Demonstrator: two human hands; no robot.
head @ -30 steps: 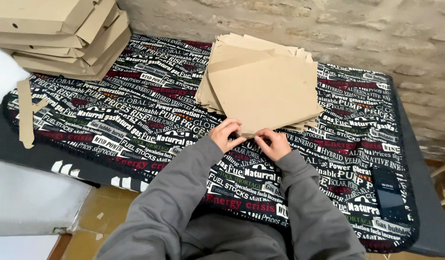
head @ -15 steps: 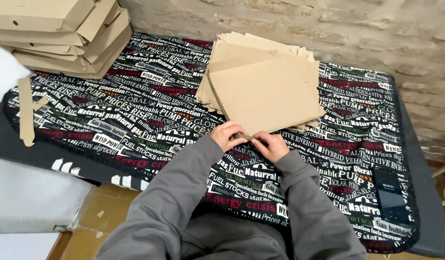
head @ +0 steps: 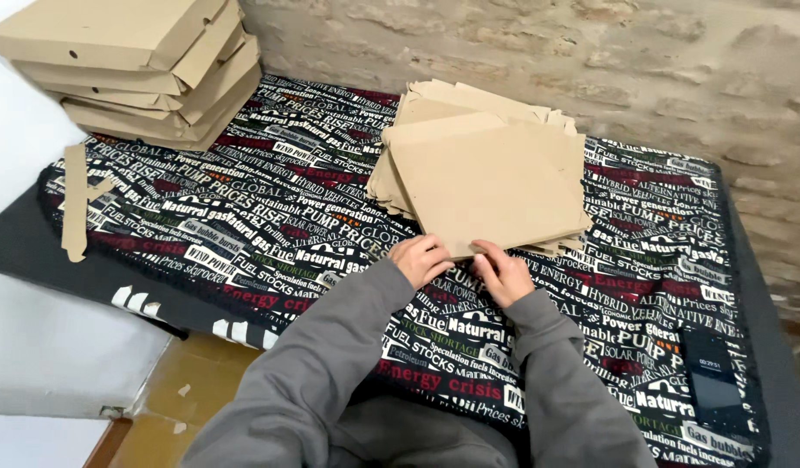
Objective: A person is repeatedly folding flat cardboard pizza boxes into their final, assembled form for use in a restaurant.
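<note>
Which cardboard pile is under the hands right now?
The flat cardboard sheets at centre, whose near edge both hands touch: left hand, right hand. The folded boxes sit far left, untouched.

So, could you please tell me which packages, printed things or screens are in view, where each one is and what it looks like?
Folded boxes: far left corner of the table, a stack of flat brown cardboard cartons.
Flat sheets: table centre, a pile of unfolded brown cardboard; left hand and right hand pinch the top sheet's near edge.
Cloth: covers the table, black with white, red and green lettering.
Phone: near right on the cloth, dark rectangle, screen dim.
Strip: left edge, narrow brown cardboard offcut.
</note>
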